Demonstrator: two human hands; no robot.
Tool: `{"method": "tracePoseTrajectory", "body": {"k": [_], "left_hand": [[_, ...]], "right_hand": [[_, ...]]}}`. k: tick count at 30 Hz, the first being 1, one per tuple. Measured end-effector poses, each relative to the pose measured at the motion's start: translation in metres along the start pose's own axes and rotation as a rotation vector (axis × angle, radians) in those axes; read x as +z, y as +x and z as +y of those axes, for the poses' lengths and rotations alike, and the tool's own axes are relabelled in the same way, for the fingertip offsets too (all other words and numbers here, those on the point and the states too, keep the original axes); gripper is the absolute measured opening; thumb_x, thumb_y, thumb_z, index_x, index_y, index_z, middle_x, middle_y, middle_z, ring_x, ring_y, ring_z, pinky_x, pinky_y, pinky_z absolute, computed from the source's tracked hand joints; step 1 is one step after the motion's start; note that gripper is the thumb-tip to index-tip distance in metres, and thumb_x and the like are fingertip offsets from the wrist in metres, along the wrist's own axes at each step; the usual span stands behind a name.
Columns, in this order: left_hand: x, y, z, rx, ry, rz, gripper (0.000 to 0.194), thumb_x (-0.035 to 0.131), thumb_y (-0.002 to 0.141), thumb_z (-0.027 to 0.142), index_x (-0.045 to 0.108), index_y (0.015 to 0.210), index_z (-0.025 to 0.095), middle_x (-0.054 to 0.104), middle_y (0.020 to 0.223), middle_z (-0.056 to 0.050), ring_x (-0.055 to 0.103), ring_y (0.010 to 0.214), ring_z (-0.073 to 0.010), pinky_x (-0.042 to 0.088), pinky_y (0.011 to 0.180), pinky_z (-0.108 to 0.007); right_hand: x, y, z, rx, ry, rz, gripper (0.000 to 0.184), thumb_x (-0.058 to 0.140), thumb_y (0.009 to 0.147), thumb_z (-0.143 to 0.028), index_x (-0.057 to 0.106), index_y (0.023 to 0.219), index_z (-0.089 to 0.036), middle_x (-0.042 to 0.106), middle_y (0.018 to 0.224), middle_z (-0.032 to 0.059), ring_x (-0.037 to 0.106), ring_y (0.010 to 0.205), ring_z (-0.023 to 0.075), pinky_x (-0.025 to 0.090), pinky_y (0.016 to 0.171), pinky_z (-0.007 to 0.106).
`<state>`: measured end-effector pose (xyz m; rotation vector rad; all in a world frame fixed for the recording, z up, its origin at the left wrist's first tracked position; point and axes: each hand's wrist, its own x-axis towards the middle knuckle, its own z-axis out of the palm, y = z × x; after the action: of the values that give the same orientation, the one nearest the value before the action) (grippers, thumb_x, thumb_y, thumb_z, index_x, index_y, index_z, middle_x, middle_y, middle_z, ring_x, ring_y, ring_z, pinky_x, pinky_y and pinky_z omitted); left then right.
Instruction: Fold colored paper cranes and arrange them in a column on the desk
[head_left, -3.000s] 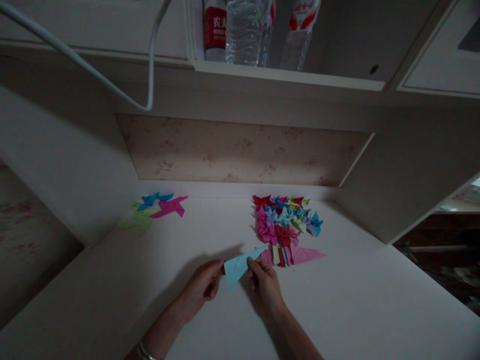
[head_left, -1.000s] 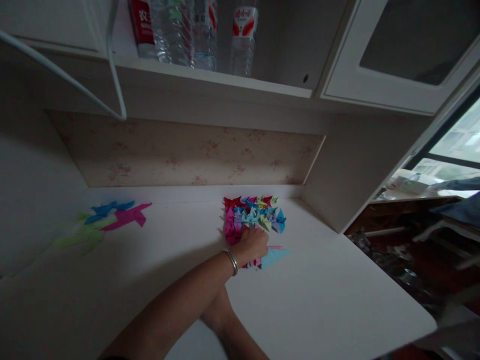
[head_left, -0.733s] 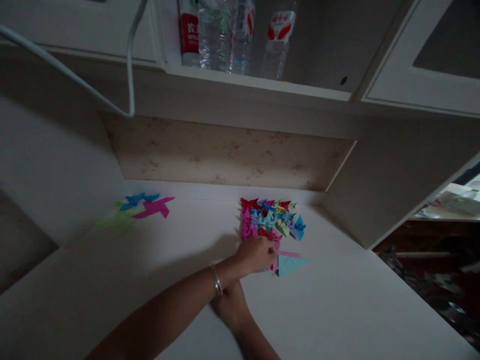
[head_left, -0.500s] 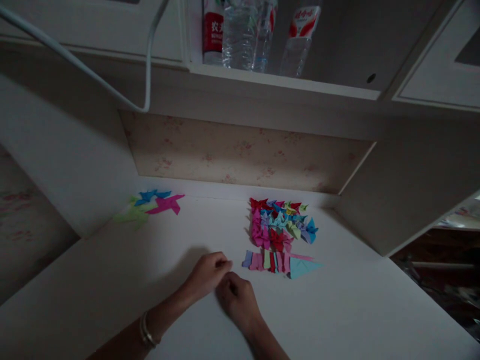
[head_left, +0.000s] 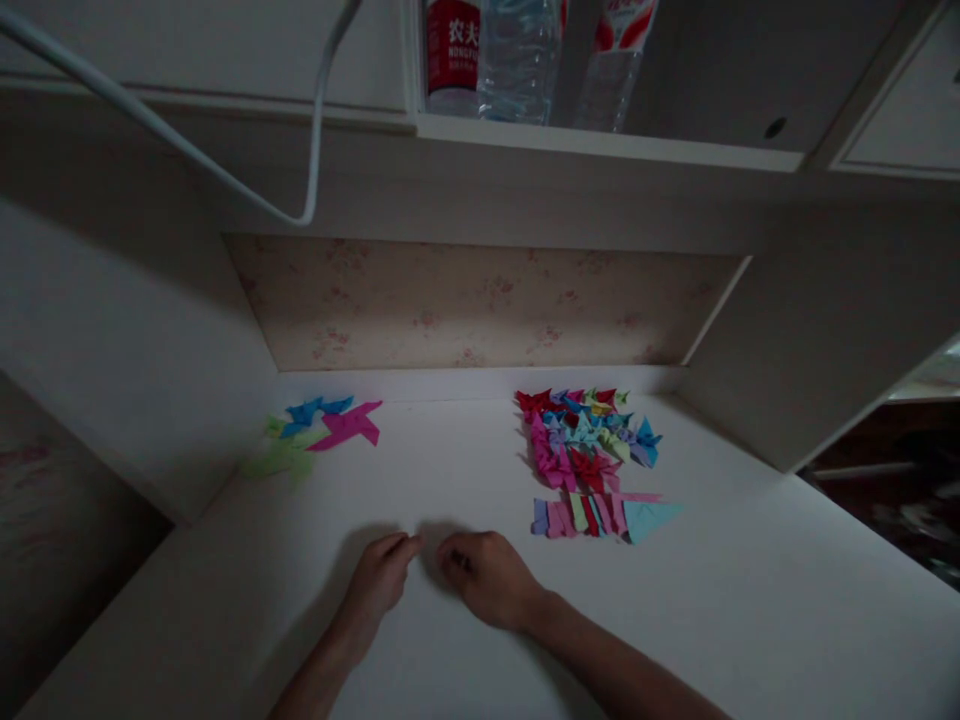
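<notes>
We look down on a white desk, where two bare hands come in from the lower edge. Our left hand has its thumb and forefinger tips together; we cannot tell whether anything is pinched there. Our right hand, just beside it with a gap between, curls into a loose fist, its hollow too dark for us to tell if it grasps something.

Right of that fist, a little farther from us, paper strips lie side by side in a row on the desk: lilac, pink, pale green, red. At the row's right end we find a pale blue triangle, with a pink point showing along its upper edge. Behind the row sits a tight cluster of folded figures in many colours. Well apart, at the far left, magenta paper, blue paper and green paper lie together.

Above, an open shelf holds plastic bottles, their tops out of our view: a red-labelled bottle on the left, a clear bottle beside it, then a red-and-white-labelled bottle. Left of the shelf, we see a bent white tube.
</notes>
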<state>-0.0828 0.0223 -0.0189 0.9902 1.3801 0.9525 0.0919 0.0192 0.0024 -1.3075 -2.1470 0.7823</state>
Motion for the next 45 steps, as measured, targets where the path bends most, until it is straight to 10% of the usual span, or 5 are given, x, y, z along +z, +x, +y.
{"method": "tracePoseTrajectory", "body": {"k": [8,18,30,37,45], "left_hand": [[-0.01,0.011,-0.005,-0.025,-0.045,-0.042,0.05,0.067,0.06,0.058,0.03,0.057,0.024,0.019,0.043,0.014,0.014,0.037,-0.0037,0.01,0.037,-0.019],[-0.013,0.02,-0.005,0.128,0.156,-0.081,0.033,0.053,0.075,0.045,0.04,0.057,0.021,0.032,0.054,0.007,0.033,0.052,-0.0102,0.024,0.05,-0.023],[-0.011,0.021,-0.008,0.195,0.147,-0.097,0.031,0.05,0.078,0.042,0.038,0.058,0.021,0.031,0.058,0.006,0.034,0.058,-0.0117,0.025,0.055,-0.024],[-0.011,0.021,-0.007,0.153,0.131,-0.098,0.038,0.053,0.078,0.048,0.036,0.057,0.022,0.028,0.052,0.008,0.028,0.049,-0.0089,0.019,0.047,-0.023],[-0.01,0.021,-0.008,0.069,0.019,-0.113,0.045,0.062,0.071,0.055,0.035,0.056,0.022,0.025,0.044,0.012,0.02,0.038,-0.005,0.012,0.04,-0.022]], "right_hand": [[0.023,0.17,0.0,0.139,-0.214,0.002,0.032,0.046,0.087,-0.026,0.069,0.108,-0.019,0.072,0.106,0.0083,0.065,0.095,0.0211,0.046,0.079,0.028],[0.068,0.235,-0.014,0.098,-0.386,-0.059,0.038,0.043,0.089,-0.041,0.06,0.123,-0.036,0.055,0.131,0.0056,0.045,0.12,0.0307,0.041,0.092,0.046],[0.074,0.237,-0.009,0.135,-0.343,-0.052,0.032,0.045,0.089,-0.034,0.067,0.111,-0.029,0.058,0.131,0.0057,0.047,0.121,0.0282,0.036,0.097,0.046],[0.06,0.227,0.005,0.228,0.007,0.103,0.024,0.054,0.083,-0.034,0.075,0.083,-0.023,0.074,0.085,0.0027,0.066,0.086,0.0197,0.046,0.073,0.026],[0.035,0.182,0.025,0.287,0.409,0.294,0.033,0.06,0.07,-0.023,0.071,0.101,-0.019,0.072,0.089,0.0023,0.065,0.069,0.0151,0.05,0.061,0.024]]}}
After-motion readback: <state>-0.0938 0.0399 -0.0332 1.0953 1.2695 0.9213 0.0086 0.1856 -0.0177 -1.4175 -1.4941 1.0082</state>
